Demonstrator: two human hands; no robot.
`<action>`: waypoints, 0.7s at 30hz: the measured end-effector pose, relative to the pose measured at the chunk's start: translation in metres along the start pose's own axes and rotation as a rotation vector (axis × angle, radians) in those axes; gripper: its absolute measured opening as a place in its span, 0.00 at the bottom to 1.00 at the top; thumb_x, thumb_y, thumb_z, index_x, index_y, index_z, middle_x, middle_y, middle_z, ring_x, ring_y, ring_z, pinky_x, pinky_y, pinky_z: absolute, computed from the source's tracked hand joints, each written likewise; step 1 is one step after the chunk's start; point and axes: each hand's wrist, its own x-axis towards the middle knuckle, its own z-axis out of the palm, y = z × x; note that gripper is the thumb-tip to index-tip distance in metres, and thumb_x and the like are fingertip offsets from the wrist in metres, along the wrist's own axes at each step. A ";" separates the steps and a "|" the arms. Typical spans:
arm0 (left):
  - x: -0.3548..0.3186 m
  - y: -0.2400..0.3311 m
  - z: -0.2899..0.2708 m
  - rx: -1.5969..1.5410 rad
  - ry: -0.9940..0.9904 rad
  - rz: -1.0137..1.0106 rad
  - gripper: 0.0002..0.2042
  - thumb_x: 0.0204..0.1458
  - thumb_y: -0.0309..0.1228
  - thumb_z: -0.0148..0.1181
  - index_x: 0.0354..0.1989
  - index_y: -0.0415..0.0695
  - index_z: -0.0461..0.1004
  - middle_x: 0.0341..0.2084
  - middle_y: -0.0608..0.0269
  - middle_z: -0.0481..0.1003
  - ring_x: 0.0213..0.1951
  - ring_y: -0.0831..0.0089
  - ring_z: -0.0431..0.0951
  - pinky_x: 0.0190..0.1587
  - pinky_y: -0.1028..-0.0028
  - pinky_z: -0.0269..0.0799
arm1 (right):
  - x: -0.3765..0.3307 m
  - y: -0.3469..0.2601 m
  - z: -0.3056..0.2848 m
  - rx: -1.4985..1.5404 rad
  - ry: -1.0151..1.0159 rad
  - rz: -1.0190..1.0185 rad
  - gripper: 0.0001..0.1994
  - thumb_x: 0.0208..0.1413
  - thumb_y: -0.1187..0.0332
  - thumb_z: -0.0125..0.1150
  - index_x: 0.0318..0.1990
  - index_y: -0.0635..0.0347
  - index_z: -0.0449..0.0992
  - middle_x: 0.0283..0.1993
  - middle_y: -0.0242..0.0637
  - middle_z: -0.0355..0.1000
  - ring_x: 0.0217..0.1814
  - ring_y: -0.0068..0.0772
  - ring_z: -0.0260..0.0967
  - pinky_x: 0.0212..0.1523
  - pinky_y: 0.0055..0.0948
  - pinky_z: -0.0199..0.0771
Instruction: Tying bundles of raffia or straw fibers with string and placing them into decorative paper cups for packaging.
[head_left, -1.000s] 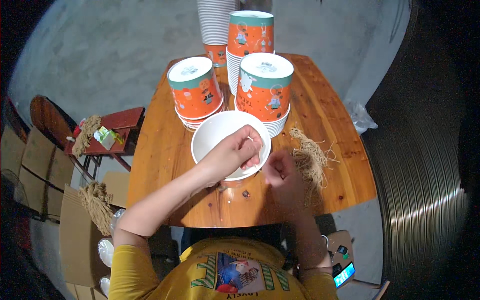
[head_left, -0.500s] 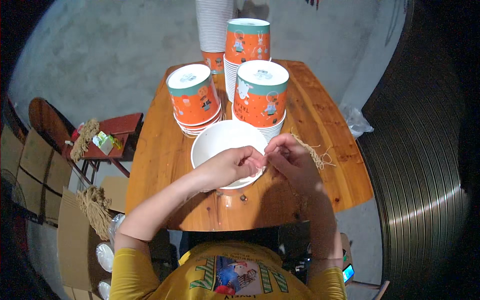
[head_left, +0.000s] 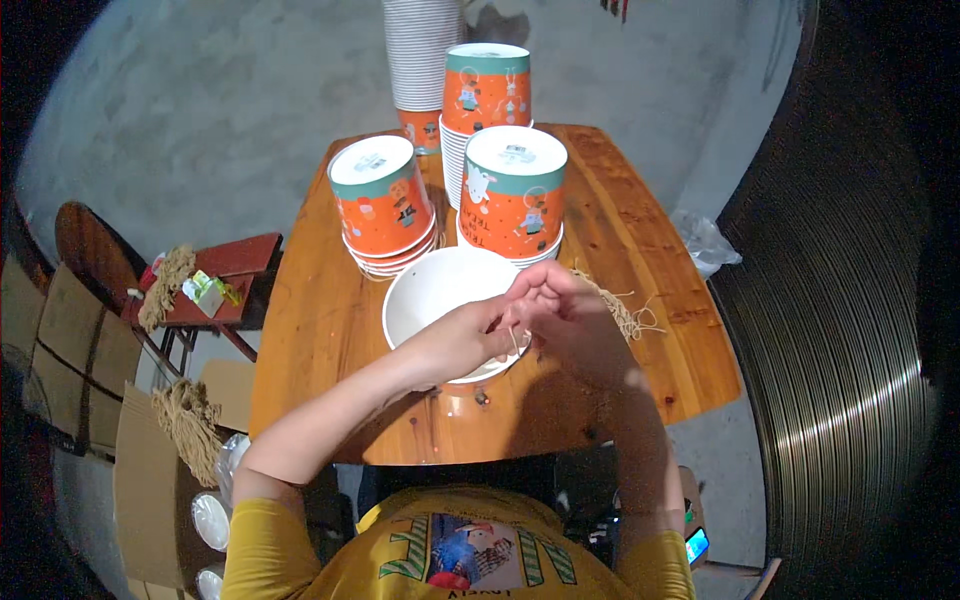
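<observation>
An open white paper bucket (head_left: 430, 290) with an orange outside stands near the table's front. Above its right rim my left hand (head_left: 475, 335) and my right hand (head_left: 560, 315) meet, fingers closed in a pinch. A thin pale string (head_left: 515, 342) shows at the fingertips; the rest of it is hidden by the hands. Just right of my right hand lies a loose bunch of beige strings (head_left: 632, 318). Behind the bucket, upside-down orange paper buckets stand stacked at the left (head_left: 385, 215) and the right (head_left: 515, 205).
Farther back on the wooden table (head_left: 320, 400) rise another bucket stack (head_left: 490, 95) and a tall column of nested buckets (head_left: 415, 60). A red bench (head_left: 225, 265) stands at the left, near a cardboard box (head_left: 145, 490) with beige string. A clear plastic bag (head_left: 708, 245) lies beyond the right edge.
My hands have drawn closer together, the right one moving left and over the left fingertips. A loop of string now shows below them. The view has shifted slightly.
</observation>
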 end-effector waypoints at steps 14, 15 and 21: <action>0.005 -0.011 -0.004 -0.382 -0.082 -0.174 0.04 0.52 0.25 0.53 0.34 0.40 0.73 0.26 0.71 0.71 0.26 0.85 0.65 0.29 0.85 0.60 | -0.020 0.052 -0.012 -0.441 0.430 -0.313 0.03 0.55 0.75 0.54 0.36 0.63 0.70 0.27 0.29 0.69 0.28 0.18 0.66 0.28 0.21 0.67; 0.006 -0.011 -0.004 -0.383 -0.084 -0.173 0.04 0.52 0.25 0.53 0.34 0.40 0.73 0.26 0.71 0.71 0.26 0.85 0.65 0.29 0.85 0.60 | -0.026 0.056 -0.012 -0.443 0.431 -0.312 0.03 0.55 0.75 0.54 0.36 0.63 0.70 0.27 0.29 0.69 0.28 0.18 0.66 0.28 0.21 0.67; 0.009 -0.012 -0.004 -0.381 -0.075 -0.178 0.05 0.54 0.27 0.53 0.34 0.40 0.73 0.24 0.72 0.70 0.24 0.86 0.63 0.28 0.85 0.59 | -0.040 0.038 0.003 -0.764 0.351 -0.339 0.04 0.51 0.73 0.61 0.33 0.59 0.71 0.22 0.30 0.66 0.21 0.19 0.63 0.22 0.22 0.63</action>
